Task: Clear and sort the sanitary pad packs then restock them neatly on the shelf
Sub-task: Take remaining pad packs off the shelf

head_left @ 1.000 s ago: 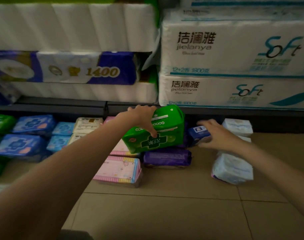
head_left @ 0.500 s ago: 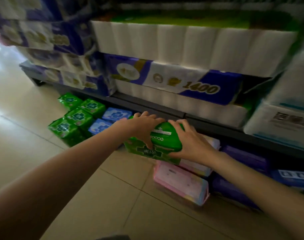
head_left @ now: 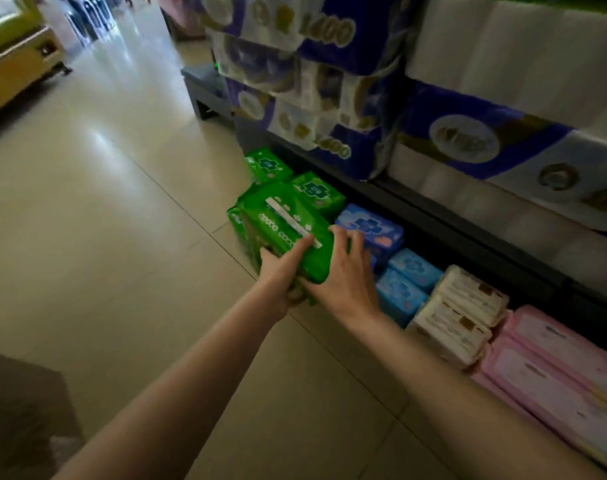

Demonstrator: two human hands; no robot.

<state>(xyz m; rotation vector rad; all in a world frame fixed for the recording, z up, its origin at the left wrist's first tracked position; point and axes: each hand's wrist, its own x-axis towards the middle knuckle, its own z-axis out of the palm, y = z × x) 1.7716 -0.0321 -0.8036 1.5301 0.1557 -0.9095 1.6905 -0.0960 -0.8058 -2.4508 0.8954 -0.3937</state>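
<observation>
Both hands hold one green pad pack [head_left: 288, 230] low over the floor, at the left end of the row of packs. The left hand [head_left: 281, 271] grips its near end from the left, fingers curled up over the top face beside the white strip. The right hand [head_left: 343, 275] clasps the same end from the right, fingers bent round the edge. Both forearms reach in from the bottom of the view, bare.

The beige tiled floor [head_left: 122, 237] is glossy and runs away down an aisle. Along the foot of the dark shelf [head_left: 468, 230] the packs lie sorted by colour: more green packs [head_left: 315, 194] just behind the held one, then blue packs [head_left: 371, 230], white packs [head_left: 464, 313], and pink packs [head_left: 554, 375] at the right, all touching their neighbours. Above, the shelf carries stacked toilet-roll bundles [head_left: 502, 126] in blue and white wrap marked 1400. A yellow cabinet [head_left: 14, 60] stands far off at upper left.
</observation>
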